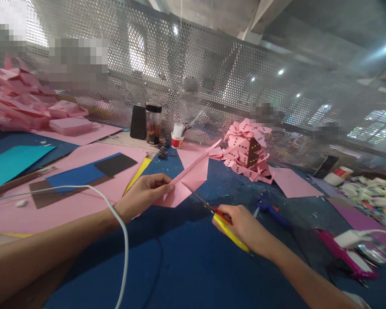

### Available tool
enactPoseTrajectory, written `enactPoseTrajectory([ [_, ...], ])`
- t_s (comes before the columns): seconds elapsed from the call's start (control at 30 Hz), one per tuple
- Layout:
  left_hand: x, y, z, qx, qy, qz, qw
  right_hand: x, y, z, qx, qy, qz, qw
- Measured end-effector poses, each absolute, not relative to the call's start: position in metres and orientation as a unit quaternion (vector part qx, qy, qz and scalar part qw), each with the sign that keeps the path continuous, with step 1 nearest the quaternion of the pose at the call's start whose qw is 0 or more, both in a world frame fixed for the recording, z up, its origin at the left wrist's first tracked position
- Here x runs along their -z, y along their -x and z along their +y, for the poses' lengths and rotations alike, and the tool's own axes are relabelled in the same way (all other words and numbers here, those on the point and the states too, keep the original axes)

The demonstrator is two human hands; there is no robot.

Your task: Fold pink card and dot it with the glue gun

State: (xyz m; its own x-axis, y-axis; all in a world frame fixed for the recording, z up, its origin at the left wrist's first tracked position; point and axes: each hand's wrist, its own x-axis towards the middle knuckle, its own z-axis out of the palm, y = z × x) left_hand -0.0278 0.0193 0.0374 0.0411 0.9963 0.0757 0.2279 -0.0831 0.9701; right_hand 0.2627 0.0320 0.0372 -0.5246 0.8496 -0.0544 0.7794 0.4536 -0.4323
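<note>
My left hand (149,191) pinches a folded sheet of pink paper (188,178) by its left end, holding it above the blue tabletop (193,262). In my right hand (241,225) is a pair of scissors (227,229) with yellow and red handles. Its blades point up and left, with the tips at the lower edge of the paper; whether they are cutting into it I cannot tell. To the right of that hand lies a blue glue gun (272,210).
Pink pieces with dots (249,150) are heaped at the back. Farther left stand a jar (153,122) and a paper cup (177,137). A white cable (125,240) crosses over my left forearm. On the right are a magenta power strip (347,253) and paper scraps (369,195).
</note>
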Motion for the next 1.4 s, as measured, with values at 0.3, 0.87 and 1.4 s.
enactPoseTrajectory([
  [0.3,-0.034,0.031,0.022,-0.443,-0.584,0.528,0.429,-0.05,-0.26,0.025,-0.183,0.466,-0.865,0.03],
  [0.87,-0.044,0.033,0.021,-0.473,-0.547,0.544,0.425,-0.074,-0.292,0.033,-0.211,0.469,-0.857,0.002],
  [1.4,-0.026,0.034,0.028,-0.423,-0.587,0.509,0.467,-0.071,-0.31,0.18,-0.041,0.531,-0.846,-0.001],
])
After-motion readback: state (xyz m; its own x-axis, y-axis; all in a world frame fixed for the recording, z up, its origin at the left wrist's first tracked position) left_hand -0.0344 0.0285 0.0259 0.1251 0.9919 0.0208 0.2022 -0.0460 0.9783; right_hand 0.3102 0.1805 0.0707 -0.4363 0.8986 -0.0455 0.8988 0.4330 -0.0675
